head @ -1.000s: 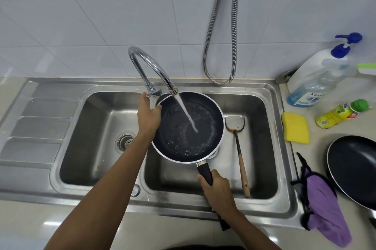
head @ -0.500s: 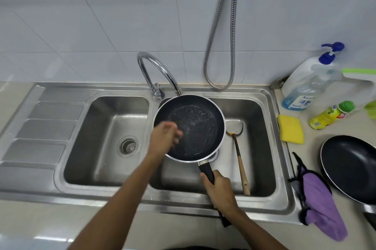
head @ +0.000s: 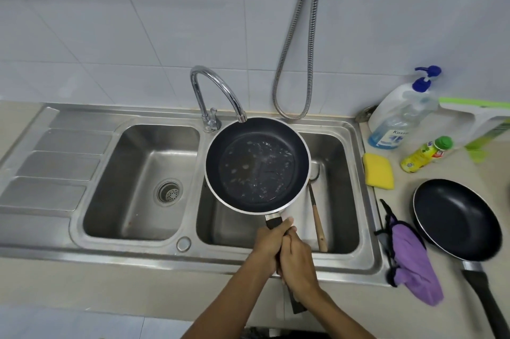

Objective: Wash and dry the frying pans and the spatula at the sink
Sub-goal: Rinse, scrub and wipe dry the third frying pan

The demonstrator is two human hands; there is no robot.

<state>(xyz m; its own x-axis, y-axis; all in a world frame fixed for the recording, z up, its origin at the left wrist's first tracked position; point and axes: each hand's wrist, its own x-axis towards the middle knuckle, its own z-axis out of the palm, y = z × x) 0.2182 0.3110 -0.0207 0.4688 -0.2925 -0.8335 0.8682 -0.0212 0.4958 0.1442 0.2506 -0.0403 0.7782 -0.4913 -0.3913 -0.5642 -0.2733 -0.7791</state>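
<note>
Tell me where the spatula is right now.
Head view: the spatula lies in the sink's right basin, just right of the held frying pan, whose rim covers part of its blade, handle toward the near edge.

Bare forearms, bare left hand (head: 270, 240) and right hand (head: 297, 265).

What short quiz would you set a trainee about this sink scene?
1. True or false: the left hand and the right hand both grip the handle of the frying pan.
2. Where does the spatula lie? A. left basin B. right basin C. draining board
3. Fill in: the other pan, right of the sink, lies beside a ____ cloth.
Key: 1 true; 2 B; 3 purple.
</note>
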